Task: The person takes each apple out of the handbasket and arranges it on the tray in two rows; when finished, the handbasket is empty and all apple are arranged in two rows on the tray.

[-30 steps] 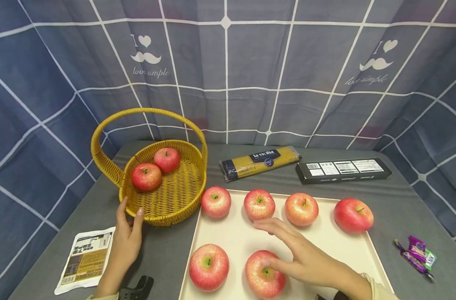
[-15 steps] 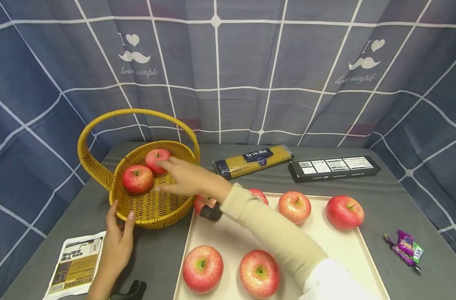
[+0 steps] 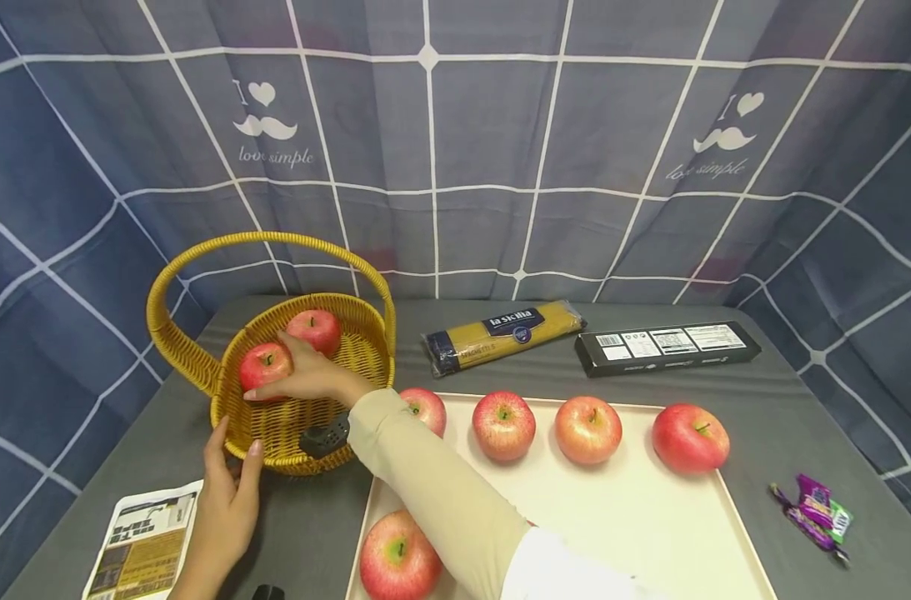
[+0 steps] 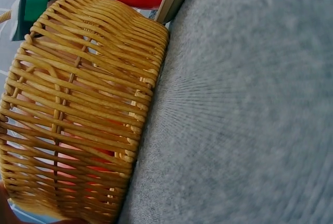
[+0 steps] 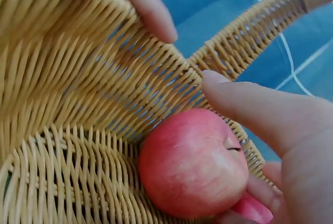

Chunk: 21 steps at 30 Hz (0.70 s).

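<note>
Since the frame half a second earlier, the right hand (image 3: 308, 375) has moved from the farther apple (image 3: 317, 331) to the nearer apple (image 3: 262, 367) in the wicker basket (image 3: 368, 350); the left hand (image 3: 230, 500) remains at the basket's near rim.

Head view. I see the two basket apples side by side at the left of the interior, below the arched handle (image 3: 267, 237). The right hand reaches in from the right, thumb and fingers spread, with the nearer apple between them; how firmly they press I cannot tell. The left hand, thumb and fingers held apart, stands at the basket's front, next to a printed pouch (image 3: 143, 542). On the cream tray (image 3: 635, 517), a row of four apples (image 3: 503, 427) lines the far edge, the leftmost partly behind the sleeve (image 3: 432, 487); a front apple (image 3: 398, 554) sits at near left. Beyond the tray lie a spaghetti packet (image 3: 508, 333) and a black box (image 3: 668, 348); to its right, wrapped sweets (image 3: 815, 508).

Left wrist view. I see the basket's woven outer wall close up, red showing through its gaps, beside grey cloth (image 4: 244, 104). From here I cannot judge the left hand's grip.

Right wrist view. The nearer apple lies beside the inner wall, stem rightward. The thumb extends above it; fingers show behind. At top, a finger of the left hand overlaps the rim.
</note>
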Available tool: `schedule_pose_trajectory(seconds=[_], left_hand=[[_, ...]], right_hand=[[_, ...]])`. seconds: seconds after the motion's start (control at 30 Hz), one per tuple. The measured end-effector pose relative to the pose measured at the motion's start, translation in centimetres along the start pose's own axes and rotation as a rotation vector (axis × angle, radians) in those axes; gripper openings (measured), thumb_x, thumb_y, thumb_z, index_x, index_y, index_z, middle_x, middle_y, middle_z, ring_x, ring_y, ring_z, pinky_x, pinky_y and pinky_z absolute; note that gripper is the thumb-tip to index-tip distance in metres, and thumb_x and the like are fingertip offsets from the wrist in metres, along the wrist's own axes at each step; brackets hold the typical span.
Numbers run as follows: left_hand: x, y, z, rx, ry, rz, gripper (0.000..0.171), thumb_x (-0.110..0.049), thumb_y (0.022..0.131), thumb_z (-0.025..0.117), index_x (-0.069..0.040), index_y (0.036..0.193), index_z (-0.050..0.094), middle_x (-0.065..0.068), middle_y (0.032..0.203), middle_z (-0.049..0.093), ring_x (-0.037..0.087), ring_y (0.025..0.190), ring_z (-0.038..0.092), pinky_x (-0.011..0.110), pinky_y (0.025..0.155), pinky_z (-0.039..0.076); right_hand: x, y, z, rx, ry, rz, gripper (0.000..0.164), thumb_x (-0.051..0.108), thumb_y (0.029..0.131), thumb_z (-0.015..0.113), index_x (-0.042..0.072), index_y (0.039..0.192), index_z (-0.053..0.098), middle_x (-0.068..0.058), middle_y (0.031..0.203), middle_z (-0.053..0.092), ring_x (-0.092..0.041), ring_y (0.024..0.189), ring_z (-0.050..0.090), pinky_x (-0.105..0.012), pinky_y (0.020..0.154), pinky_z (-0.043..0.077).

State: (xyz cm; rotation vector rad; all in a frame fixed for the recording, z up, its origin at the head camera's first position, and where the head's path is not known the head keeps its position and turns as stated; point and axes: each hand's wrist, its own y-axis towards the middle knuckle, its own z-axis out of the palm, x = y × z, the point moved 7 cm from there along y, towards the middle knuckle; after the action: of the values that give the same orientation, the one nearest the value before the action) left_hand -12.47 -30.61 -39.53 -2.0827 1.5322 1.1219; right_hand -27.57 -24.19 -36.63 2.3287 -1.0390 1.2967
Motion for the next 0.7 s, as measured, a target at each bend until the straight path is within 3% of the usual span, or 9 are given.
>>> schedule_pose_trajectory(seconds=[0.13,0.33,0.4,0.57,0.7], left_hand=[[-0.1,-0.1,0.0,-0.001,-0.008,0.000,0.061,-0.029,0.098,0.034,-0.010,0.146,0.001,0.037,0.137,0.027,0.052,0.104,0.049,0.059,0.079,0.043],[0.0,-0.1,-0.1,-0.004,-0.010,-0.008,0.062,-0.030,0.097,0.036,-0.011,0.146,0.002,0.032,0.140,0.027,0.049,0.104,0.050,0.057,0.079,0.044],[0.0,-0.1,0.0,-0.009,-0.009,-0.006,0.062,-0.030,0.097,0.036,-0.011,0.146,0.003,0.033,0.138,0.030,0.048,0.104,0.052,0.055,0.078,0.045],[-0.1,-0.1,0.1,-0.001,-0.014,-0.006,0.062,-0.031,0.097,0.036,-0.012,0.146,0.003,0.036,0.133,0.033,0.049,0.103,0.052,0.056,0.078,0.045],[0.0,-0.1,0.0,0.005,-0.004,-0.011,0.062,-0.032,0.097,0.034,-0.012,0.146,0.002,0.036,0.133,0.032,0.049,0.103,0.052,0.056,0.078,0.045]], right_hand=[[-0.6,-0.3,0.3,0.066,0.035,-0.028,0.086,0.039,0.071,0.074,0.030,0.142,0.026,0.013,0.144,0.030,-0.005,0.130,0.034,-0.028,0.103,0.035],[-0.1,-1.1,1.9,0.361,0.004,-0.131,0.078,0.025,0.070,0.076,0.029,0.138,0.036,0.012,0.133,0.045,0.001,0.116,0.043,-0.018,0.097,0.036],[-0.1,-1.7,1.9,0.403,-0.059,-0.139,0.072,0.027,0.069,0.077,0.031,0.133,0.043,0.016,0.126,0.049,0.003,0.109,0.045,-0.016,0.092,0.038],[0.8,-3.9,-0.3,0.346,-0.182,-0.250,0.054,0.034,0.071,0.075,0.029,0.122,0.056,0.016,0.118,0.055,0.005,0.103,0.047,-0.012,0.088,0.037],[1.9,-7.3,-4.2,0.258,-0.154,-0.335,0.051,0.034,0.074,0.073,0.027,0.121,0.056,0.014,0.121,0.053,0.005,0.108,0.045,-0.015,0.094,0.036]])
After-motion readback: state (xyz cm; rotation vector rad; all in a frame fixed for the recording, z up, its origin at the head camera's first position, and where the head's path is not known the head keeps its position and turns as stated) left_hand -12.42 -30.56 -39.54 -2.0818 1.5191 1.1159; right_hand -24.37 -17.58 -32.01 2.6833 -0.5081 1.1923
